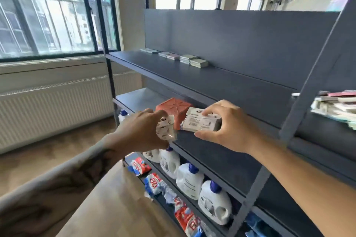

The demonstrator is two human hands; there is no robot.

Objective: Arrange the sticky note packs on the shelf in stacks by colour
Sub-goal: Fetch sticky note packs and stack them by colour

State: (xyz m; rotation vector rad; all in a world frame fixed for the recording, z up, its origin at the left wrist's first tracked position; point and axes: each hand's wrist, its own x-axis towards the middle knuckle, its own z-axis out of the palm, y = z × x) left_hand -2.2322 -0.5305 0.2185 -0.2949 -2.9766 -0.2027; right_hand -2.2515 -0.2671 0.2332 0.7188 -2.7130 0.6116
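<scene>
My left hand (141, 131) grips one sticky note pack (166, 128), tilted, its white label side showing. My right hand (229, 126) holds a second sticky note pack (200, 123), also label side up. Both packs hover in front of the dark blue shelf's middle board (221, 152), a short gap between them. On the upper board (192, 75), several low stacks of sticky note packs (199, 62) sit in a row near the back panel. A jumbled heap of more packs (335, 107) lies on the neighbouring shelf at the right edge.
An orange box (173, 107) sits on the middle board just behind my hands. White detergent bottles (189, 181) with blue caps and red-and-blue pouches (185, 215) fill the lower boards. A slanted shelf upright (300, 102) stands at right. Windows and a radiator are at left.
</scene>
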